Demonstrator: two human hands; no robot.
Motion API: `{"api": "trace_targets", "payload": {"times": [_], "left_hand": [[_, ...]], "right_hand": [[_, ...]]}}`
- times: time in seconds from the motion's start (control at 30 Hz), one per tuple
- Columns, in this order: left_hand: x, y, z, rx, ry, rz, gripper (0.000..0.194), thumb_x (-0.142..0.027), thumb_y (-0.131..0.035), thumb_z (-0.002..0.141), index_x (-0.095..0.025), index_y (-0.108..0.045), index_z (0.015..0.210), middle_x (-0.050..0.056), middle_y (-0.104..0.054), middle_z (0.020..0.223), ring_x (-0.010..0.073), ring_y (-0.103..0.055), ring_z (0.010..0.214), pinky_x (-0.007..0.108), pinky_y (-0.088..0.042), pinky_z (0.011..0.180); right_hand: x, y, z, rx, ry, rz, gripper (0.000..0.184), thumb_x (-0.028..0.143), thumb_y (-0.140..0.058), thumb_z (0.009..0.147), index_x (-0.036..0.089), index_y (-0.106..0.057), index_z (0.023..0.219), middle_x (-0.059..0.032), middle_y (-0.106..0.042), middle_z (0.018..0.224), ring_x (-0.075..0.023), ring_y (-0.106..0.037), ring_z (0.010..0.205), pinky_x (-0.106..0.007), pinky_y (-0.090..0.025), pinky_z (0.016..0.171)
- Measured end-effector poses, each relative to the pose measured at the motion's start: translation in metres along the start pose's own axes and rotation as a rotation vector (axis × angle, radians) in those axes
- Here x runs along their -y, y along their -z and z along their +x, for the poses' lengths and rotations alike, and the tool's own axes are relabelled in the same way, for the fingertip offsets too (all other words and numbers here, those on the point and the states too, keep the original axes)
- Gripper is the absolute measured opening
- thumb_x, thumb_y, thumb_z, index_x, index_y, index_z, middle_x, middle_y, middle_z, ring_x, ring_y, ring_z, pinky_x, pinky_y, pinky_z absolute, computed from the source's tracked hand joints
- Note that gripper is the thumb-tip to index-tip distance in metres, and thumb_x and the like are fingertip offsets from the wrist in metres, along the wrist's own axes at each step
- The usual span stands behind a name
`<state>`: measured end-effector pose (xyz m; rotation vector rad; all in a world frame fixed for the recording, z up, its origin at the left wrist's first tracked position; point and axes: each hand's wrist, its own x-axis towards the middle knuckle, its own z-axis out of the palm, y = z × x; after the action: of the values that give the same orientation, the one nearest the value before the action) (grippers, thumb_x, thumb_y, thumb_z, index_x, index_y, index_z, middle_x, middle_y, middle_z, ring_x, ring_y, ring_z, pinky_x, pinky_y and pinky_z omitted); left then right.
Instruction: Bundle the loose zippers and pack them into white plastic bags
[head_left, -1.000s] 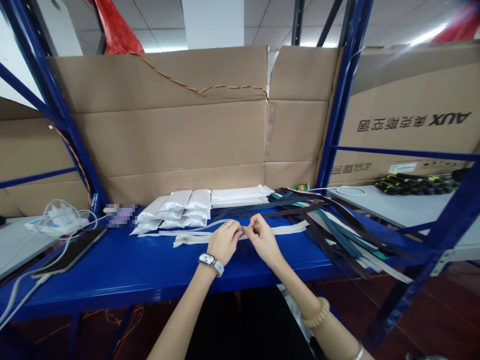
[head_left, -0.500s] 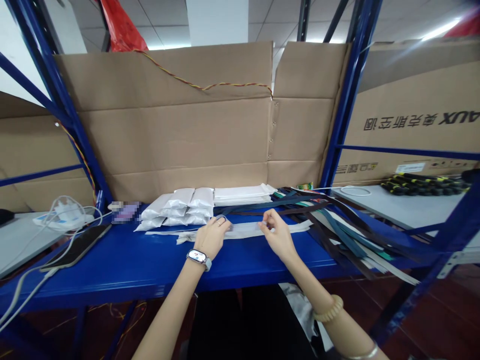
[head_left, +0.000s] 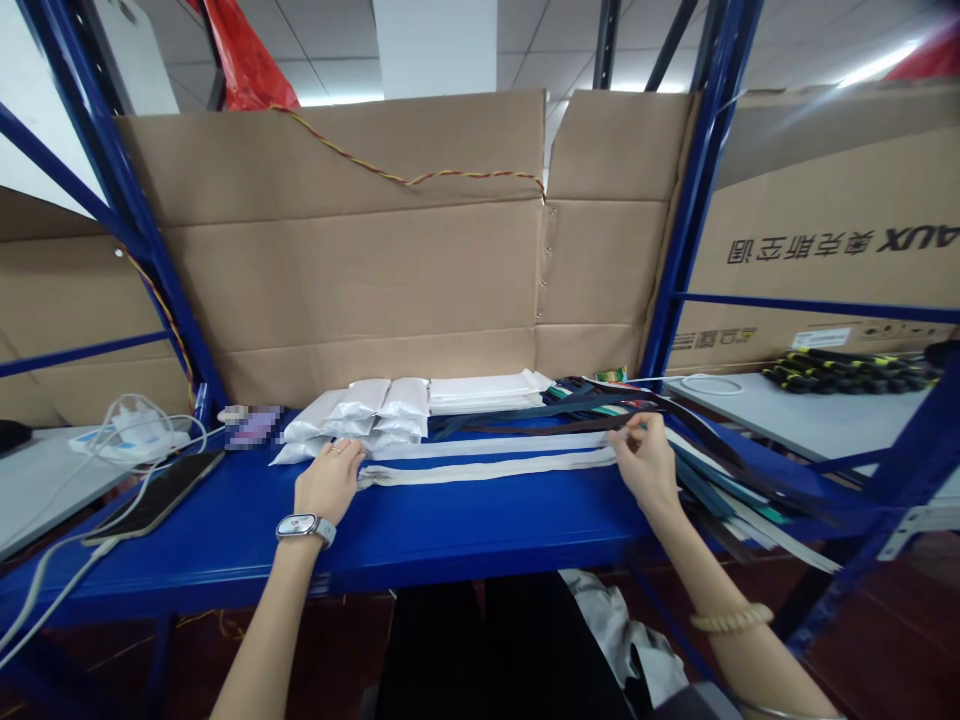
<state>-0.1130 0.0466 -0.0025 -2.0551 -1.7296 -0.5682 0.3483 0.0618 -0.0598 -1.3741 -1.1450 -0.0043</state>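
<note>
White packets point(head_left: 360, 405) as landmark. Upper strip point(head_left: 487, 446), right of them, stretched out, not yet released: right hand point(head_left: 649, 462) pinches one end; left hand point(head_left: 326, 485) at other, grip unclear. Lower strip point(head_left: 487, 469), front-right of packets, looks already laid flat.

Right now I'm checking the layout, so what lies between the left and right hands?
In the head view, between the left hand and right hand run a farther pale strip and a nearer pale strip, with blue tabletop showing between them.

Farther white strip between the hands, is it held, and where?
The right hand pinches the farther white strip by its right end; the left hand is at its left end, grip hidden.
</note>
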Motion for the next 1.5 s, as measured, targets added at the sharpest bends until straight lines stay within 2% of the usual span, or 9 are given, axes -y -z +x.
{"api": "trace_targets", "payload": {"times": [0.13,0.27,0.43,0.53,0.7,0.87,1.2,1.33,1.5], "left_hand": [[0.000,0.002,0.002,0.053,0.042,-0.056,0.029,-0.035,-0.028,0.095,-0.022,-0.051,0.083,0.002,-0.057,0.086,0.0179,-0.057,0.086,0.029,-0.044,0.072],[-0.014,0.005,0.007,0.048,0.093,-0.083,0.031,-0.036,-0.025,0.095,-0.021,-0.050,0.085,0.003,-0.057,0.084,0.0172,-0.058,0.080,0.027,-0.044,0.065],[-0.065,-0.002,0.018,0.121,-0.181,-0.139,0.028,-0.025,-0.030,0.094,-0.023,-0.058,0.098,0.004,-0.059,0.105,0.0163,-0.057,0.095,0.027,-0.046,0.076],[-0.095,-0.013,0.034,0.214,-0.240,-0.135,0.031,-0.017,-0.032,0.092,-0.023,-0.060,0.106,0.006,-0.057,0.114,0.0162,-0.059,0.097,0.027,-0.047,0.078],[-0.118,-0.034,0.064,0.310,-0.178,-0.079,0.027,-0.015,-0.041,0.089,-0.015,-0.064,0.103,0.014,-0.058,0.112,0.0204,-0.063,0.090,0.034,-0.049,0.077],[-0.123,-0.048,0.075,0.380,-0.089,-0.036,0.032,-0.032,-0.054,0.088,-0.014,-0.055,0.115,0.010,-0.057,0.114,0.0200,-0.059,0.098,0.040,-0.050,0.082],[-0.119,-0.030,0.068,0.140,-0.089,-0.247,0.017,-0.016,-0.048,0.087,-0.015,-0.063,0.094,0.010,-0.064,0.101,0.0199,-0.062,0.093,0.031,-0.046,0.081],[-0.115,-0.019,0.054,0.025,-0.059,-0.360,0.014,-0.017,-0.048,0.087,-0.020,-0.061,0.093,0.004,-0.067,0.092,0.0163,-0.062,0.084,0.027,-0.046,0.076],[-0.110,-0.020,0.046,-0.049,-0.038,-0.429,0.014,-0.016,-0.053,0.084,-0.021,-0.057,0.097,0.001,-0.067,0.092,0.0150,-0.063,0.080,0.027,-0.046,0.074]], "right_hand": [[-0.006,-0.006,0.001,0.079,0.009,-0.089,0.031,0.039,-0.058,0.073,0.022,-0.041,0.093,0.0038,-0.052,0.063,-0.0176,-0.052,0.057,-0.030,-0.039,0.061],[-0.007,-0.014,0.002,0.036,0.157,-0.203,0.035,0.040,-0.058,0.072,0.019,-0.045,0.098,-0.0034,-0.051,0.078,-0.0225,-0.051,0.073,-0.034,-0.040,0.067],[-0.004,-0.016,-0.001,0.038,0.248,-0.258,0.029,0.035,-0.055,0.075,0.019,-0.047,0.098,-0.0072,-0.050,0.086,-0.0256,-0.048,0.084,-0.037,-0.040,0.074],[-0.003,-0.015,-0.002,0.058,0.258,-0.242,0.028,0.032,-0.055,0.076,0.020,-0.047,0.099,-0.0068,-0.049,0.087,-0.0253,-0.048,0.084,-0.037,-0.039,0.075],[-0.004,-0.014,-0.003,0.070,0.256,-0.231,0.027,0.031,-0.054,0.075,0.019,-0.047,0.099,-0.0065,-0.049,0.085,-0.0250,-0.048,0.084,-0.036,-0.039,0.076],[-0.005,-0.014,-0.003,0.098,0.246,-0.222,0.026,0.029,-0.054,0.075,0.019,-0.047,0.099,-0.0064,-0.049,0.084,-0.0251,-0.048,0.084,-0.036,-0.040,0.075],[0.005,-0.011,-0.006,0.108,0.246,-0.234,0.025,0.026,-0.052,0.076,0.019,-0.047,0.099,-0.0060,-0.050,0.083,-0.0245,-0.049,0.082,-0.035,-0.039,0.074],[0.032,-0.015,-0.019,0.126,0.310,-0.250,0.021,0.022,-0.049,0.078,0.020,-0.049,0.099,-0.0069,-0.053,0.087,-0.0251,-0.048,0.085,-0.036,-0.038,0.076],[0.081,-0.039,-0.050,0.320,0.397,-0.120,0.020,0.019,-0.045,0.082,0.021,-0.049,0.101,-0.0062,-0.055,0.088,-0.0247,-0.049,0.086,-0.036,-0.036,0.077]]}}
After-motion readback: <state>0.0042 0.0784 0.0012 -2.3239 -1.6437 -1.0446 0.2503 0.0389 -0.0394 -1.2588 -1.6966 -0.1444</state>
